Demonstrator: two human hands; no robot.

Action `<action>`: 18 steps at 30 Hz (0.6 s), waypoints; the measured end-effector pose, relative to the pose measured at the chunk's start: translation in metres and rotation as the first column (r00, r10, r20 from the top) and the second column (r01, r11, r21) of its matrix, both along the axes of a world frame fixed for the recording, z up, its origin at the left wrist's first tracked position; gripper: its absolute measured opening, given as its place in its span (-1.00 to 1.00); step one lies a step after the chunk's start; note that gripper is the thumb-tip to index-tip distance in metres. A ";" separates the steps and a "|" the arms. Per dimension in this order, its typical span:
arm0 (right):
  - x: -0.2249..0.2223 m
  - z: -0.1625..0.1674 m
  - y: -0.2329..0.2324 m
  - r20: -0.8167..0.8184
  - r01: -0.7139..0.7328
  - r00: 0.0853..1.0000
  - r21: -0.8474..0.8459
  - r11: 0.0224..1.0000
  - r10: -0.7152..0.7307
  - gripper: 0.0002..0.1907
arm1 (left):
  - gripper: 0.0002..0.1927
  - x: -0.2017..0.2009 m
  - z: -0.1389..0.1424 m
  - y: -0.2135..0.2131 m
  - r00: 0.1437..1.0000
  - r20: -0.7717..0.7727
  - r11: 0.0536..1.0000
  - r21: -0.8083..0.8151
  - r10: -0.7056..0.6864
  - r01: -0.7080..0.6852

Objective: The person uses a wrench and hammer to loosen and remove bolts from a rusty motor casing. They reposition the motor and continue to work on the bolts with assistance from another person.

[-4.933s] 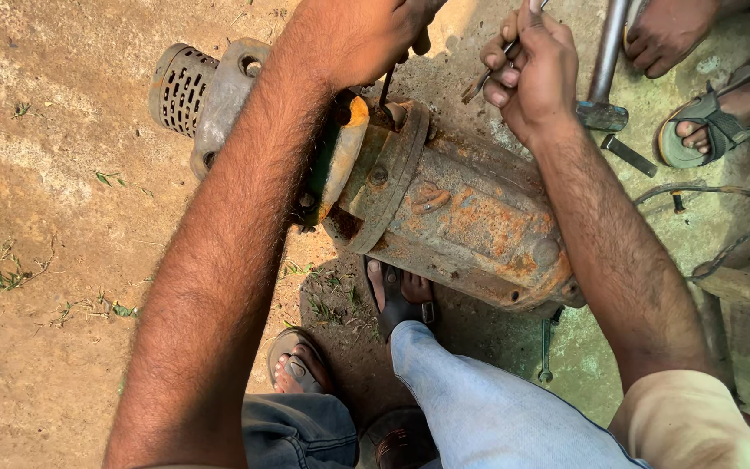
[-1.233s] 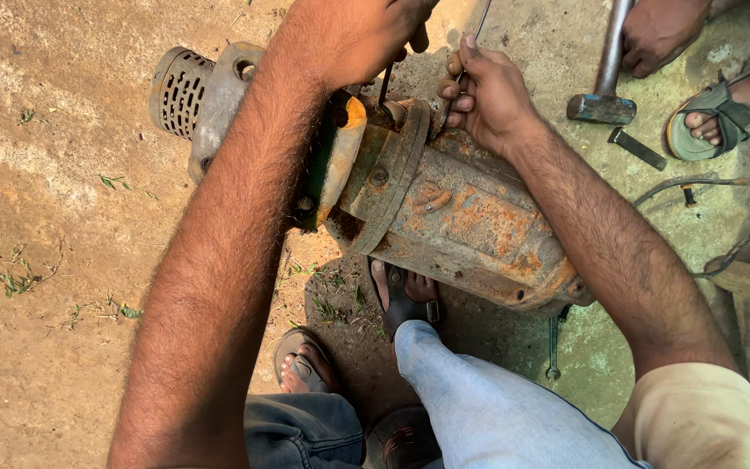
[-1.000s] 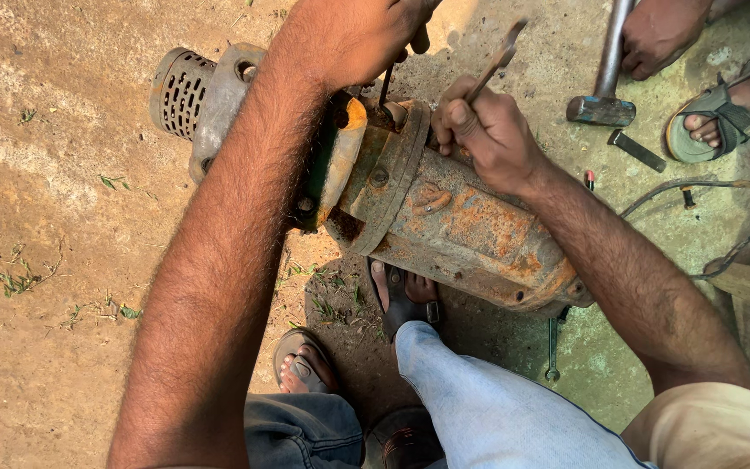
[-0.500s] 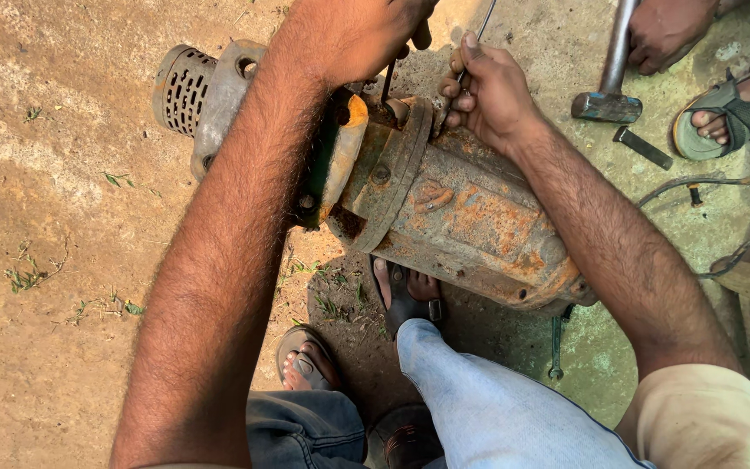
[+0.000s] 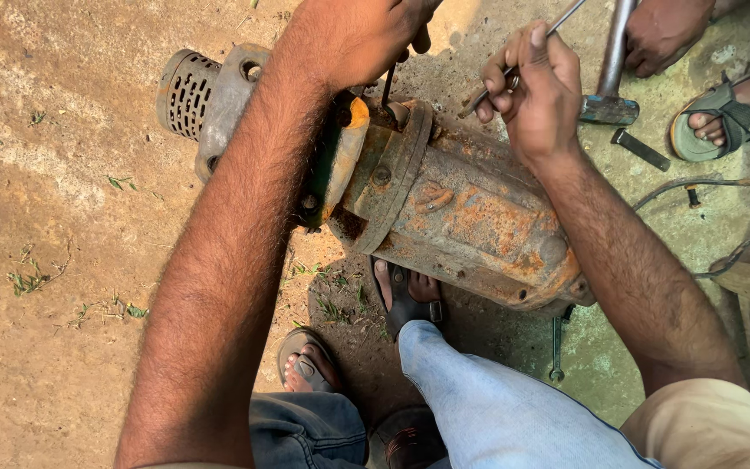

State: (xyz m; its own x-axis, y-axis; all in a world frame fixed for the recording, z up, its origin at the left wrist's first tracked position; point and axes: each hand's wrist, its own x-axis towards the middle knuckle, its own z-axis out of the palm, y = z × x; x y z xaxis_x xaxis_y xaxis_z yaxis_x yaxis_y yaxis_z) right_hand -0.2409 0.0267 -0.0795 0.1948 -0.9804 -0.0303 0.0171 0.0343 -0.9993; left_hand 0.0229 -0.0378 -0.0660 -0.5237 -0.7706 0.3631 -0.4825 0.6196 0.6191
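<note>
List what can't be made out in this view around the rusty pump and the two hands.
- Left hand: its fingers and the top of the dark tool are cut off by the top edge, head view.
- Thin metal tool in the right hand: its upper end leaves the frame.
- Rusty pump: its underside is hidden by its own body.

Rusty pump [image 5: 470, 217] on dirt ground [image 5: 62, 260]

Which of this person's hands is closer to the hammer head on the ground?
Right. The right hand, gripping a thin metal tool, is just beside the hammer head; the left hand is farther away, over the rusty pump's flange.
</note>
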 end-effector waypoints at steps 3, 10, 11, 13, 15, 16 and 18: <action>0.007 -0.007 -0.016 -0.036 0.082 0.997 0.355 0.931 -0.074 -0.61 | -0.65 -0.001 0.002 0.001 0.998 -0.022 0.955 0.291 0.058 -0.049; 0.018 -0.025 -0.019 -0.075 0.103 0.995 0.600 0.793 -0.073 -0.62 | -0.67 0.000 0.004 0.003 0.997 0.070 0.999 0.045 0.012 -0.016; 0.015 -0.024 -0.019 -0.060 0.085 0.996 0.593 0.801 -0.060 -0.62 | -0.67 0.000 0.003 0.002 1.000 0.014 0.991 0.135 0.013 -0.015; 0.011 -0.023 -0.019 -0.066 0.099 0.995 0.612 0.784 -0.074 -0.63 | -0.68 0.001 0.000 0.001 1.000 -0.030 0.990 0.142 0.004 0.000; 0.010 -0.023 -0.018 -0.050 0.089 0.996 0.623 0.777 -0.074 -0.63 | -0.71 0.002 -0.002 0.000 1.000 0.004 1.000 -0.015 -0.014 0.014; 0.010 -0.025 -0.019 -0.034 0.078 0.997 0.621 0.780 -0.072 -0.63 | -0.72 0.002 -0.004 -0.001 0.999 0.043 0.998 -0.067 -0.010 0.013; 0.010 -0.028 -0.019 0.000 0.054 0.998 0.628 0.776 -0.068 -0.62 | -0.73 0.002 -0.005 -0.001 0.993 0.120 0.985 -0.168 -0.003 0.023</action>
